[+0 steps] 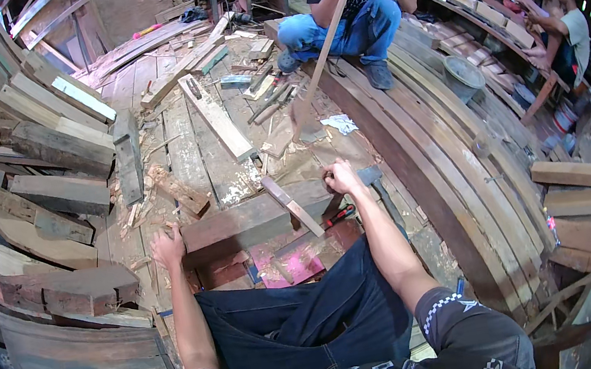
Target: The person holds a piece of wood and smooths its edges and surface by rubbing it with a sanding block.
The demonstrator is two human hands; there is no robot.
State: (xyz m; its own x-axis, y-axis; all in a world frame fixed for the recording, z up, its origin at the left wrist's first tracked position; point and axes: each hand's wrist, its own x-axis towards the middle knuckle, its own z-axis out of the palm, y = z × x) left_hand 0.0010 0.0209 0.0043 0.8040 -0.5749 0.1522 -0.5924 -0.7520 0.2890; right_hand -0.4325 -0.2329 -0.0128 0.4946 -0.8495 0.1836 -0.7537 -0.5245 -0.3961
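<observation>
A thick grey-brown wooden beam [233, 225] lies crosswise in front of my lap. At its left end, my left hand [169, 247] is gripping the edge, thumb toward the beam. My right hand [343, 177] is curled closed over the beam's right end; its fingertips are partly hidden. Across the beam rests a narrow wooden bar [292, 206], its lower end sticking out toward me. Beside the right wrist lies a tool with a red and black handle [340, 214]. A hammer-like tool with a dark head [369, 175] is just right of that wrist.
Ahead, a long pale plank [217, 120] lies among shavings and hand tools. Stacked timbers [60, 193] line the left; long curved boards [445, 162] run along the right. A person in jeans [348, 24] sits ahead holding a long wooden handle [328, 46]. Another person [571, 36] sits far right.
</observation>
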